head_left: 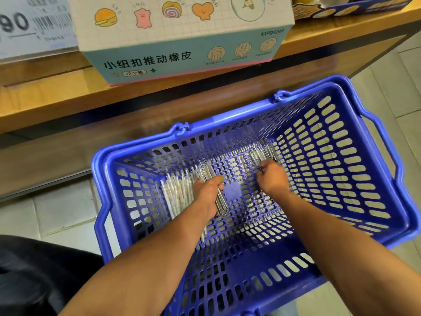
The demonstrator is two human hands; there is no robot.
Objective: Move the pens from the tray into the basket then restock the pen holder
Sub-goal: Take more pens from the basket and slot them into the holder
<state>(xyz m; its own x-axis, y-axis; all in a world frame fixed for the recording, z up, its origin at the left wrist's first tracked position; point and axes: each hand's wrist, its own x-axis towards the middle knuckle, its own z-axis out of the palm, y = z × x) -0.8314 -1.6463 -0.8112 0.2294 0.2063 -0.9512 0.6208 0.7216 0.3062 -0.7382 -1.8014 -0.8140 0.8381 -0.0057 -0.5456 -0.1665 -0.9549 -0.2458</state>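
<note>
blue basket [355,179] on tiled floor [57,213], wooden shelf [68,96] behind

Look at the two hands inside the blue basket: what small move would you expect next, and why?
Probably lifting both bundles up out of the basket. The left hand grips a bundle of clear pens, and the right hand grips another bundle at the basket floor. More pens lie loose beside the left hand. No pen holder is in view.

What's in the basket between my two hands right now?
Only bare basket floor lies between the left hand and the right hand, as the head view shows; each hand grips its own pens.
</note>
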